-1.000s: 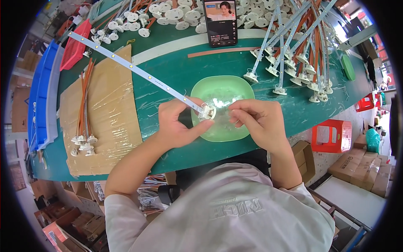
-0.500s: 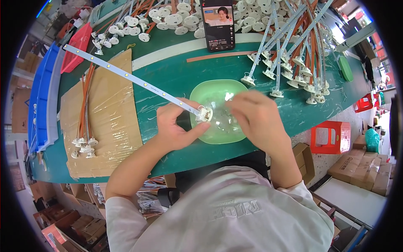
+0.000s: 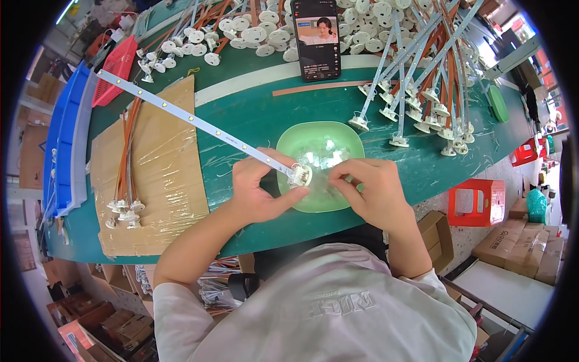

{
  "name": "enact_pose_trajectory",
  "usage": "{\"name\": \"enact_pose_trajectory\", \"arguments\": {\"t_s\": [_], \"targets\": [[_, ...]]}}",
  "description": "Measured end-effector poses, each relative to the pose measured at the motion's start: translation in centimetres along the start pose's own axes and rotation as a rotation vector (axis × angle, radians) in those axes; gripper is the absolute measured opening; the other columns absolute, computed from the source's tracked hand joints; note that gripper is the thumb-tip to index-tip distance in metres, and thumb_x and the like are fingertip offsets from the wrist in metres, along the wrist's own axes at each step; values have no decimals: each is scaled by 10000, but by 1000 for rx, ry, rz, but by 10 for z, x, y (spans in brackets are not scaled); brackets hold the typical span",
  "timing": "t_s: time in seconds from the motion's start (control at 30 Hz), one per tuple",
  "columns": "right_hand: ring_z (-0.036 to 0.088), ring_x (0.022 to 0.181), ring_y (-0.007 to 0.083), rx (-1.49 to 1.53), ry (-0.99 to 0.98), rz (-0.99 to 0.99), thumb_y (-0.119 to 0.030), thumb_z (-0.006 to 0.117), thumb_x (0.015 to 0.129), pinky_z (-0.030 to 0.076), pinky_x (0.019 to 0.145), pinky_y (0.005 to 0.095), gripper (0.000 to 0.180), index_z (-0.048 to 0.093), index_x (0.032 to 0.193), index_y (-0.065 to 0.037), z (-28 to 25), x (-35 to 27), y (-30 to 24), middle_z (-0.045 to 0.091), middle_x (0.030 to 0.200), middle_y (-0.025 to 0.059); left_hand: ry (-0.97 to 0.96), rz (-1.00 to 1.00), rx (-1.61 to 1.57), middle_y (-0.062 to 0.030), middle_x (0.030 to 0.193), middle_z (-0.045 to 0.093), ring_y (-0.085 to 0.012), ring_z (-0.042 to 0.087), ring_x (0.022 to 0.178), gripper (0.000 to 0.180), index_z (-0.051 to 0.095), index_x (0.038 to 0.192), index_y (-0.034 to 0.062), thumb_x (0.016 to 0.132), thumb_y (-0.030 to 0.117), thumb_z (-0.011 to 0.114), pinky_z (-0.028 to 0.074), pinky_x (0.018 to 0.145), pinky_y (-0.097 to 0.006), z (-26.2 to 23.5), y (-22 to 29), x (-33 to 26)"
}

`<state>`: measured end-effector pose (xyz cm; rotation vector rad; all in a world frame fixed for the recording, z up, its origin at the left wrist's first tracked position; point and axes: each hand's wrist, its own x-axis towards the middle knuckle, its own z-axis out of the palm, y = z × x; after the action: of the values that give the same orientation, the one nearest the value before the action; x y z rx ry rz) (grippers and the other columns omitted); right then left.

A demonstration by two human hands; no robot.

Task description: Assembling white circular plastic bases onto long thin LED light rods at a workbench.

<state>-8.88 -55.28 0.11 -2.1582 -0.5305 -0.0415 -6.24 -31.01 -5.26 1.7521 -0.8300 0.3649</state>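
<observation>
My left hand (image 3: 256,192) pinches the white round end cap (image 3: 301,175) of an LED light strip (image 3: 205,125), whose flat bar of small yellow diodes slants up to the far left. Thin white wires loop from the cap. Beneath both hands sits a light green bowl (image 3: 292,137) holding small clear, shiny pieces. Over the bowl's right side my right hand (image 3: 377,190) has thumb and fingers closed together, a little apart from the cap. Anything between those fingertips is too small to make out.
A phone (image 3: 316,48) stands upright beyond the bowl. At right leans a bundle of LED strips (image 3: 401,78); more white caps (image 3: 253,31) lie at the back. Left are cardboard (image 3: 166,157) carrying several strips, a blue tray (image 3: 65,139) and a red basket (image 3: 117,69).
My right hand has come down and nearer the end cap, its fingers now pinched over the bowl. The left hand still holds the strip. The whole view has shifted slightly.
</observation>
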Motion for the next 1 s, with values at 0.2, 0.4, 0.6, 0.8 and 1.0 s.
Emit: {"name": "enact_pose_trajectory", "arguments": {"t_s": [0.2, 0.4, 0.6, 0.8, 1.0], "targets": [[700, 621, 212, 37, 13, 29, -12, 792, 764, 557, 589, 285, 233, 763, 993, -46, 3, -2, 0, 744, 793, 90, -18, -36, -16, -137, 916, 720, -208, 693, 799, 313, 680, 992, -16, 765, 132, 838, 540, 713, -296, 0, 1, -2], [702, 638, 184, -98, -59, -54, -33, 798, 774, 542, 599, 296, 174, 781, 947, -32, 0, 4, 4, 736, 766, 103, -29, -19, -3, -140, 933, 723, -215, 696, 810, 316, 682, 997, -16, 763, 128, 838, 542, 730, -309, -1, -1, -2], [719, 708, 189, 89, 86, -2, 26, 731, 830, 559, 647, 281, 181, 751, 1010, 18, 5, 4, 5, 741, 832, 128, -8, -3, -65, -150, 964, 732, -239, 694, 859, 335, 681, 1027, -9, 759, 119, 834, 537, 772, -334, 0, 2, 0], [725, 755, 218, 248, 138, 23, 64, 676, 865, 583, 708, 300, 174, 721, 1029, 26, 11, 3, 4, 735, 890, 126, -92, 27, -14, -175, 1056, 733, -295, 699, 984, 340, 677, 1040, -1, 761, 119, 832, 542, 843, -380, -3, 12, 7], [704, 701, 242, 88, 176, -99, 55, 683, 866, 570, 665, 303, 145, 716, 988, -16, 17, 7, 0, 726, 855, 117, -65, 27, -97, -159, 1110, 729, -317, 705, 980, 396, 698, 1009, 29, 693, 151, 904, 560, 863, -401, 5, 15, 6]]}}
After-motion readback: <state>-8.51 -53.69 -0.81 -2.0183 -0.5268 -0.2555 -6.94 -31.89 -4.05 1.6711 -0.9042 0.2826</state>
